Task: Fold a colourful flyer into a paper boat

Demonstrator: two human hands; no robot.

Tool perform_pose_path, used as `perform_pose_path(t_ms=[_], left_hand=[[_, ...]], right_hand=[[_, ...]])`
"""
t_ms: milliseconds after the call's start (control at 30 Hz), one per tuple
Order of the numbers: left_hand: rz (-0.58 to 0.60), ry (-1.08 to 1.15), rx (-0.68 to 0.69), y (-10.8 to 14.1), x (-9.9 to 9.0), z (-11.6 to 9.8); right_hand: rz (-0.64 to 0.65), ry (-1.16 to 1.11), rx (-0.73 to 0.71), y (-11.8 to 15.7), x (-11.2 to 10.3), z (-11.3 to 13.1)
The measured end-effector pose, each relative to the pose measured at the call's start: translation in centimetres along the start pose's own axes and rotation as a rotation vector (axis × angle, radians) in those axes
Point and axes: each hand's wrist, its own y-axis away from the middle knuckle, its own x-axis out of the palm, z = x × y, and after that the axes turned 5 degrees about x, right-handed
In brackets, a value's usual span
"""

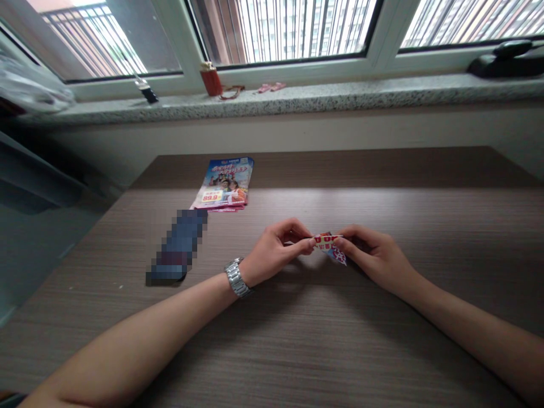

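Note:
A small folded paper flyer point(326, 243), printed in red, white, yellow and blue, is held above the wooden table point(272, 351). My left hand point(283, 249), with a metal watch point(238, 277) on the wrist, pinches its left end between thumb and fingers. At the other end, my right hand point(374, 255) has it between thumb and forefinger. A pointed corner hangs below the right thumb. Parts of the paper are hidden behind the fingertips. Beyond my left hand lies a stack of colourful flyers point(225, 184).
A dark, pixelated phone-like object point(178, 246) lies left of my hands. On the stone windowsill point(340, 102) are a red lighter-like case point(211, 79) with a cord, a black clip point(147, 90), small pink items point(272, 87) and a black object point(510, 59). A grey curtain point(34, 175) hangs at left.

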Motion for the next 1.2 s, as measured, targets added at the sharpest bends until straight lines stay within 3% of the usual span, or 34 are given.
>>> perform_pose_path(t_ms=[500,733,1000,1200], left_hand=[[-0.037,-0.050,0.025,0.04,0.23,0.17],[-0.065,-0.110,0.082,0.00,0.26,0.38],[-0.049,-0.176,0.113,0.06,0.28,-0.13],[-0.039,-0.198,0.119,0.06,0.20,0.02]], right_hand=[[0.038,0.034,0.002,-0.15,-0.04,-0.17],[-0.001,0.124,-0.127,-0.37,-0.04,-0.51],[0.046,0.017,0.000,0.03,0.32,-0.30],[0.012,-0.102,0.004,0.10,0.50,-0.18]])
